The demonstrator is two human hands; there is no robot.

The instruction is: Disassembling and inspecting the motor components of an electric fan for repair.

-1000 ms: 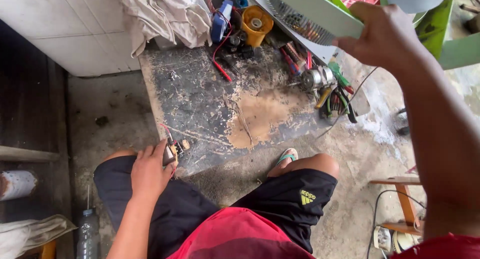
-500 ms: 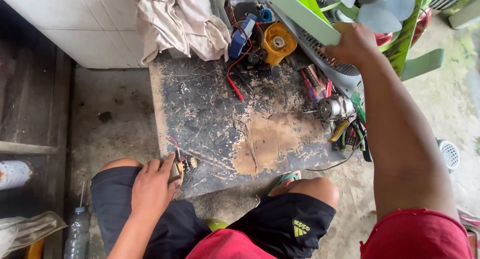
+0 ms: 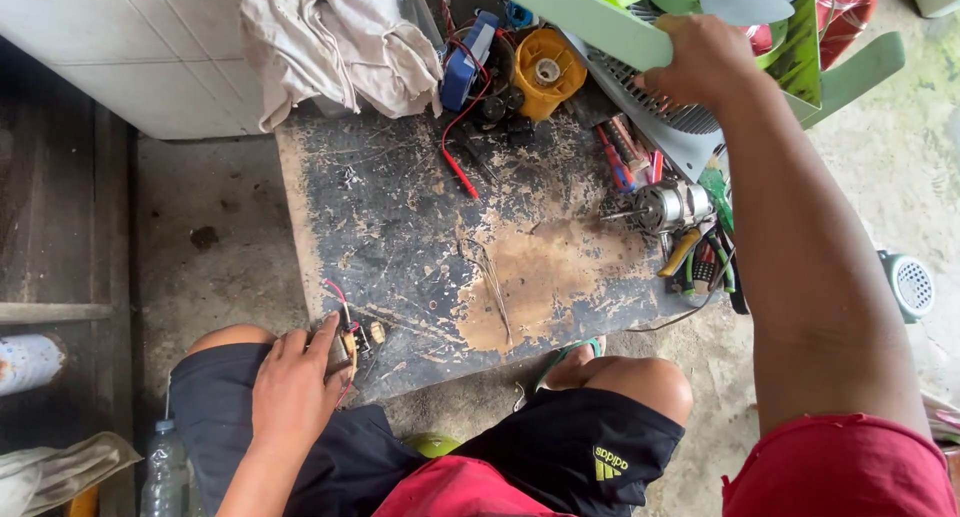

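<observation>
Green fan part (image 3: 590,22) lower—perhaps, yellow spool (image 3: 547,72)

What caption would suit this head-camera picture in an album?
Seated at a worn board, left hand holds a small wired part; right hand grips a green fan piece.

The green fan housing (image 3: 600,22) runs off the top edge, and the left hand (image 3: 292,389) perhaps half-hides a small wired part (image 3: 350,345).

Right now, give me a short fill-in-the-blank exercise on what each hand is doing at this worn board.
1. The right hand grips a pale ____ fan part.
2. The left hand rests on a small wired part at the board's ____ edge.
3. A crumpled ____ lies at the board's far left corner.
Missing words: green; near; cloth
</observation>
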